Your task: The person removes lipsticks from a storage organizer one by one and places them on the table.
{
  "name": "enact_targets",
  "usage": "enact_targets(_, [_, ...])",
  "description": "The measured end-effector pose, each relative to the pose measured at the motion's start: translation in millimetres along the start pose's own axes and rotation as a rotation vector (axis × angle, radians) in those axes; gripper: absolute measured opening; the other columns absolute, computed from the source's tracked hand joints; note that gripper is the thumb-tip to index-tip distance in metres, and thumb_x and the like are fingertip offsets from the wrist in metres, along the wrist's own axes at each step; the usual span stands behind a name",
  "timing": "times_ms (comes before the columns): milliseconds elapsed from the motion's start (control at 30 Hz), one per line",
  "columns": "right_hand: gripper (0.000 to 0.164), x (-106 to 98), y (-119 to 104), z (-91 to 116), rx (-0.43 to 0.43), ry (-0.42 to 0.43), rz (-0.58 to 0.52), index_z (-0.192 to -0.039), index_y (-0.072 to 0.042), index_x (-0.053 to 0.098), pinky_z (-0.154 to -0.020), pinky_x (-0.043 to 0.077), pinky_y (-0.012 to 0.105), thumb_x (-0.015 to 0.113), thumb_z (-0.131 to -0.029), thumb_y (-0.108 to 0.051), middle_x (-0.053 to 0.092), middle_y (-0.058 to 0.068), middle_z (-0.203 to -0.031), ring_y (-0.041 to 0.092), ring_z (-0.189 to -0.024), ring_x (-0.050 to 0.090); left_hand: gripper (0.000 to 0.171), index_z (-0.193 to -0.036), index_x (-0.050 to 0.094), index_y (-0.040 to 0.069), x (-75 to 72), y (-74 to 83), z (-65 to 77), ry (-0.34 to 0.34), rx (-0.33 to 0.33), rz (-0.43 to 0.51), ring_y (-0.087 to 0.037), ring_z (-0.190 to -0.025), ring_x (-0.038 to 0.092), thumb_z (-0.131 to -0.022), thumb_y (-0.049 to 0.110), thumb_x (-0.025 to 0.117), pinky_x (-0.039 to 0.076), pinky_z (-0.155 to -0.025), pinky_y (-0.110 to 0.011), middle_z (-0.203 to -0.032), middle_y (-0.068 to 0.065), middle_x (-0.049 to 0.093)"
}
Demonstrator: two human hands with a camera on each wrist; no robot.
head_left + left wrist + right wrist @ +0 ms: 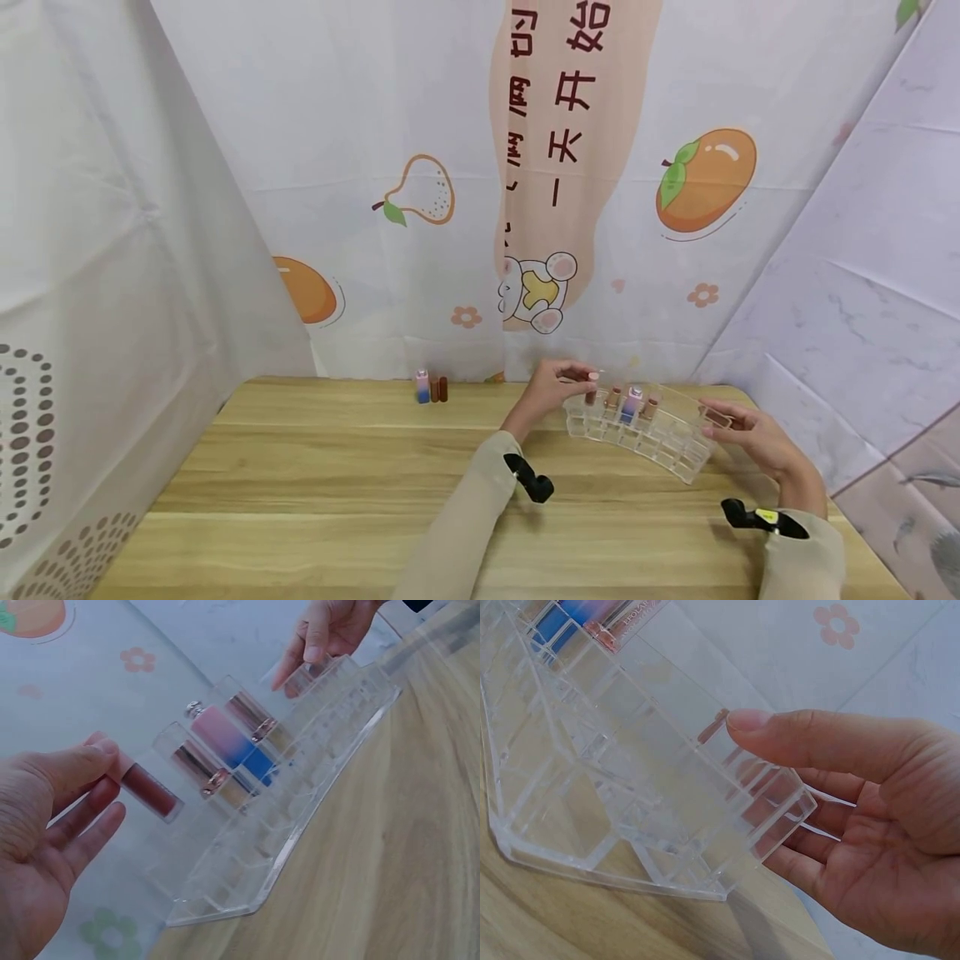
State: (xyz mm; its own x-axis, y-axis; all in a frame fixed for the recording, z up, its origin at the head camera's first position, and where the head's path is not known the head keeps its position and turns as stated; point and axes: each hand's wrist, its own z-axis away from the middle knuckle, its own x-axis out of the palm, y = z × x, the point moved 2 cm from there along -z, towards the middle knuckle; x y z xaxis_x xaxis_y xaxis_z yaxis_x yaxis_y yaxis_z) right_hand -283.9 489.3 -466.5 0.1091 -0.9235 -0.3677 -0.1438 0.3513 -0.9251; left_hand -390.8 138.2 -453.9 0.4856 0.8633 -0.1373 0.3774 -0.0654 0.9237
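My left hand [549, 393] pinches a lip gloss tube [151, 791] by its pale pink cap, between thumb and fingertips. Its dark red body points down over the left end of a clear, curved, tiered lipstick organizer [660, 442]. In the organizer's back row stand a pink-and-blue lipstick [229, 741] with a silver knob and, on either side of it, a clear-capped rose-gold lipstick [199, 766] and another clear-capped lipstick [251, 716]. At the other end, my right hand [761, 440] grips the organizer's corner, thumb in front and fingers behind.
On the wooden table [315, 483], near its back edge and left of the organizer, stand another pink-and-blue lipstick [423, 387] and two small dark reddish-brown tubes [443, 389]. A printed white cloth [337, 125] hangs behind the table and along both sides.
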Motion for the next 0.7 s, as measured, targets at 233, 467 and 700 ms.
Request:
enact_targets(233, [0.048, 0, -2, -1, -0.002, -0.003, 0.001, -0.145, -0.005, 0.055, -0.086, 0.050, 0.008, 0.064, -0.098, -0.001, 0.063, -0.030, -0.123, -0.018, -0.112, 0.055, 0.022, -0.112, 0.075, 0.001, -12.1, 3.1, 3.9, -0.102, -0.028, -0.025, -0.019, -0.087, 0.071, -0.093, 0.011, 0.075, 0.055, -0.082, -0.022, -0.094, -0.017, 0.076])
enact_targets(467, [0.049, 0, -1, 0, 0.002, 0.006, 0.019, -0.145, 0.000, 0.053, -0.085, 0.050, 0.008, 0.065, -0.098, -0.001, 0.064, -0.031, -0.122, -0.017, -0.112, 0.055, 0.020, -0.112, 0.075, 0.003, -26.2, 6.2, 10.4, -0.173, -0.021, -0.042, -0.018, -0.085, 0.070, -0.094, 0.009, 0.074, 0.057, -0.081, -0.025, -0.092, -0.016, 0.075])
enact_targets(700, [0.049, 1, -3, 2, -0.008, 0.002, 0.016, -0.145, 0.001, 0.053, -0.086, 0.050, 0.008, 0.064, -0.098, -0.001, 0.064, -0.029, -0.123, -0.016, -0.112, 0.056, 0.025, -0.115, 0.076, 0.006, -41.6, 9.5, 16.4, -0.141, -0.058, -0.098, -0.011, -0.089, 0.068, -0.092, 0.015, 0.077, 0.057, -0.084, -0.031, -0.096, -0.009, 0.077])
